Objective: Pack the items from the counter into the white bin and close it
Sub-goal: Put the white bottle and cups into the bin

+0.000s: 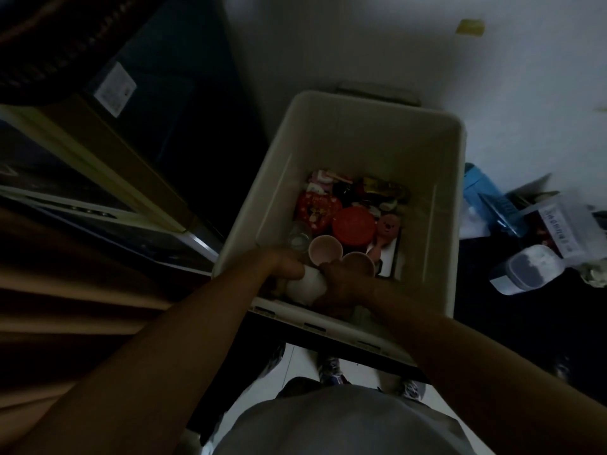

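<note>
Both your hands are down inside the white bin point(377, 126), just past its near wall, with a white cup point(303, 285) between them. Your left hand point(284, 266) wraps its fingers round the cup's left side. Your right hand point(345, 282) lies against its right side, but the dimness hides how far those fingers curl. The cup seems tipped, with its long axis leaning back toward you. Straight ahead of your knuckles stand a pink cup point(326, 250), a glass point(299, 238) and a red-lidded jar point(354, 224), close together, so the floor there is taken. The open room looks to be ahead and right of your right hand, along the side wall. Keep your wrists clear of the near rim.
</note>
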{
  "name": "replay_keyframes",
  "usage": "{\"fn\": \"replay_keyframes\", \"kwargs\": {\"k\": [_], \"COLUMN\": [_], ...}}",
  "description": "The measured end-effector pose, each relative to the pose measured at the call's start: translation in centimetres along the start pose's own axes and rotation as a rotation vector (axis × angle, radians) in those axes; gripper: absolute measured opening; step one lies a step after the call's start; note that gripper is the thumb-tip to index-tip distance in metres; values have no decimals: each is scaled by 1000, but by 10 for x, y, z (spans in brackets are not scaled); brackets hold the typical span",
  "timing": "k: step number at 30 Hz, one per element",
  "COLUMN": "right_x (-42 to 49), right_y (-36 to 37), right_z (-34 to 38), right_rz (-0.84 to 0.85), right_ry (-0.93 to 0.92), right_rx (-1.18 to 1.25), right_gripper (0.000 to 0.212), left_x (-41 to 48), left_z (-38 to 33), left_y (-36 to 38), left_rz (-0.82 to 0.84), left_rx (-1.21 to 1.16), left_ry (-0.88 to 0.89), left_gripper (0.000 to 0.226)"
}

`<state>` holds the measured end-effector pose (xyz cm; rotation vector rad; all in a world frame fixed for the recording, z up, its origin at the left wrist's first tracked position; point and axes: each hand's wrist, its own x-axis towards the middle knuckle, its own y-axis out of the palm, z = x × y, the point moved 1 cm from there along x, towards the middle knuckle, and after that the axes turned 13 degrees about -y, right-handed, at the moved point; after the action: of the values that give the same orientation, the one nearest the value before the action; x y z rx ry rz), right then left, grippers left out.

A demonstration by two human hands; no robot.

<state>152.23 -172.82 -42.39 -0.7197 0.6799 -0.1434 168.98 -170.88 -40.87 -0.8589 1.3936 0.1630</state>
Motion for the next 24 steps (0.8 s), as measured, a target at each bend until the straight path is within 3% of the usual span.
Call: {"fn": "replay_keyframes", "kwargs": {"k": [4,9,12,16,24], "right_x": [0,3,5,7,14], "right_y": [1,1,3,5,8], "right_z": [-2,-6,-10,-7,-8], "right_rz": [13,-26,-79,-8,21], "right_ry": [39,79,131,-12,-56], "right_rx": [27,57,34,40,-46], "right_gripper": [86,85,71,98,102], "left_x": [1,1,2,5,18], "left_z": [-10,-22,-26,-26,-23], "left_y": [0,-1,-2,0,1], "left_rz": [-18,-17,-33,-80,-80], "left_rx": [-40,-28,12,34,18], "left_ry": [40,47,53,105,83], "left_gripper": [47,61,56,54,58]}}
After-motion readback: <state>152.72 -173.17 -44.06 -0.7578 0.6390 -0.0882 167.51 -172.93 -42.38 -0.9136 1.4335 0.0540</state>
